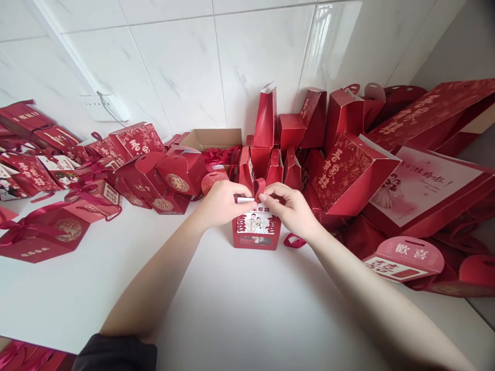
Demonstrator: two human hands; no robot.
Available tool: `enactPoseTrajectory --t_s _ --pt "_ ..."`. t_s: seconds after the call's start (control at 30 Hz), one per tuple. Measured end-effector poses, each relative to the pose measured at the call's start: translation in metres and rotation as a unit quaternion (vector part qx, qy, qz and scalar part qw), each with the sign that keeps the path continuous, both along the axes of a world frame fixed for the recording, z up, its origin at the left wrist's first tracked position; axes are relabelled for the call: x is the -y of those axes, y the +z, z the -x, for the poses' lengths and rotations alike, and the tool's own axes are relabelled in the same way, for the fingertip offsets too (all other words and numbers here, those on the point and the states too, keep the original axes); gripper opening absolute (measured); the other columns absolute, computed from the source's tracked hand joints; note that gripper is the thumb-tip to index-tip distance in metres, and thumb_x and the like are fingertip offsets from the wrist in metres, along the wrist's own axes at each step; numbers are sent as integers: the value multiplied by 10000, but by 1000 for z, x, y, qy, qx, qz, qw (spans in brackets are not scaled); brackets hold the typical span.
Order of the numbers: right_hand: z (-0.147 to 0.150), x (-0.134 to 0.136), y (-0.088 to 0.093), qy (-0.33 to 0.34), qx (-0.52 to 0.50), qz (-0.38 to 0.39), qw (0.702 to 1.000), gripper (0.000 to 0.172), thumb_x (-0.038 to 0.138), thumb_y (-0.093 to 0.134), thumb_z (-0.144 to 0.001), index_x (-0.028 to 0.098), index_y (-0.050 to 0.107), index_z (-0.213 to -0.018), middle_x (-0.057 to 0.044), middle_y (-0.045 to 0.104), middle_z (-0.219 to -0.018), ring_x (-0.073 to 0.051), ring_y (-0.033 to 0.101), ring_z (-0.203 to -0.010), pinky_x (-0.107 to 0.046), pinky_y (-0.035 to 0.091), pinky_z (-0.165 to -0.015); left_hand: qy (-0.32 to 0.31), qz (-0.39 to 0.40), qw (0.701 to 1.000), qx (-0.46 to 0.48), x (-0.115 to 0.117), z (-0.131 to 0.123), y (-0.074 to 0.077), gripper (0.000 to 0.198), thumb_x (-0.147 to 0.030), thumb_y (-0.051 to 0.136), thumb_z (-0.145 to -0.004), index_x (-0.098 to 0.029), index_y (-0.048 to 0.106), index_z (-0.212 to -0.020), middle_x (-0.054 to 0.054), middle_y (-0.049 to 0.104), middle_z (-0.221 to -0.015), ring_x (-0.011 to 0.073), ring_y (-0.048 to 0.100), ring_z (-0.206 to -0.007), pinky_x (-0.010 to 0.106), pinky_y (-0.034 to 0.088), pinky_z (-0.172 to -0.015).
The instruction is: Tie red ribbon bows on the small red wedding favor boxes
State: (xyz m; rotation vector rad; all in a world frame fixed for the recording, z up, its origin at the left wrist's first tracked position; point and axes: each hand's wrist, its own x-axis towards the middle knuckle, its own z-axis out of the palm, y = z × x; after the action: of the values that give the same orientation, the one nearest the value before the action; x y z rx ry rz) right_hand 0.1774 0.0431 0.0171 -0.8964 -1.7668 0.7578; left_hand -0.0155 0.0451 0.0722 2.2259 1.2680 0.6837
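Note:
A small red gift box (257, 241) with a white picture panel of a couple stands upright on the white table, in the middle of the view. At its top left edge my left hand (226, 202) is closed, its fingers pinching the box top beside a white edge. My right hand (285, 204) is closed on the top right, thumb and fingers meeting at a red ribbon (259, 188) that rises in a loop between both hands. The fingers hide part of the box's top.
Red gift boxes (178, 172) crowd the left side and more red boxes (350, 178) are heaped on the right. An open cardboard box (216, 138) with red ribbons stands behind, against the tiled wall (178, 67). A ribbon loop (294, 241) lies right of the small box.

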Motion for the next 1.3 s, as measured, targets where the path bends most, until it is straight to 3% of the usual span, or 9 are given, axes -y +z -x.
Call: enactPoseTrajectory --t_s 0.17,0.27,0.4,0.53,0.63,0.93,1.03,1.2,1.3 --pt "0 3 2 15 3 16 1000 141 343 533 -964 217 555 -904 -6 603 -838 -156 567 -749 -277 449 -655 -23 21 999 10 -2 0 0 192 -312 602 -794 -160 638 -682 -15 619 -648 120 531 -637 234 372 -559" --pt "-6 7 11 -38 38 -90 995 66 275 526 -956 211 542 -950 -36 606 -917 -180 586 -831 -304 472 -733 -46 19 999 9 -1 -1 0 165 -287 587 -797 -157 623 -702 -12 598 -659 119 519 -631 234 357 -547" --pt "-9 19 24 -109 181 -236 949 94 235 506 -948 195 533 -867 -32 575 -809 -185 552 -749 -331 439 -738 -32 -11 999 29 -2 -6 -6 150 -245 572 -798 -155 565 -678 -23 547 -633 105 488 -609 227 344 -545" --pt "-1 24 20 -132 275 -184 934 84 244 494 -960 185 540 -923 -22 596 -825 -153 546 -635 -283 412 -606 39 -111 992 38 -8 -13 -17 206 -175 572 -756 -165 425 -612 -45 472 -595 89 430 -595 231 320 -556" --pt "3 18 10 -157 317 -154 923 89 253 510 -958 175 537 -994 -38 615 -920 -147 551 -615 -268 380 -538 68 -132 988 37 -10 -17 -26 178 -168 556 -752 -172 424 -634 -39 514 -626 101 468 -619 239 345 -586" --pt "3 10 -1 -180 328 -209 903 174 245 405 -990 182 531 -888 -27 558 -801 -152 513 -607 -261 325 -517 80 -169 982 -18 0 -23 -28 109 -205 532 -809 -189 479 -715 -1 600 -736 146 554 -696 261 394 -646" --pt "5 14 -1 -182 291 -185 921 150 244 439 -959 200 513 -837 -4 550 -752 -138 475 -570 -259 305 -507 89 -175 980 -35 4 -26 -26 119 -216 533 -823 -191 476 -722 8 613 -766 153 567 -707 267 401 -659" --pt "7 16 2 -163 170 -66 970 92 219 520 -867 226 494 -779 43 563 -665 -128 475 -548 -244 324 -532 104 -154 981 -51 12 -30 -21 126 -238 552 -830 -197 477 -739 0 650 -786 147 568 -685 262 383 -629" --pt "7 15 3 -148 125 -20 981 87 211 529 -829 230 498 -750 49 560 -634 -134 480 -546 -244 335 -537 107 -139 983 -57 14 -31 -19 121 -250 559 -833 -200 488 -748 -3 668 -801 145 566 -676 260 375 -622"
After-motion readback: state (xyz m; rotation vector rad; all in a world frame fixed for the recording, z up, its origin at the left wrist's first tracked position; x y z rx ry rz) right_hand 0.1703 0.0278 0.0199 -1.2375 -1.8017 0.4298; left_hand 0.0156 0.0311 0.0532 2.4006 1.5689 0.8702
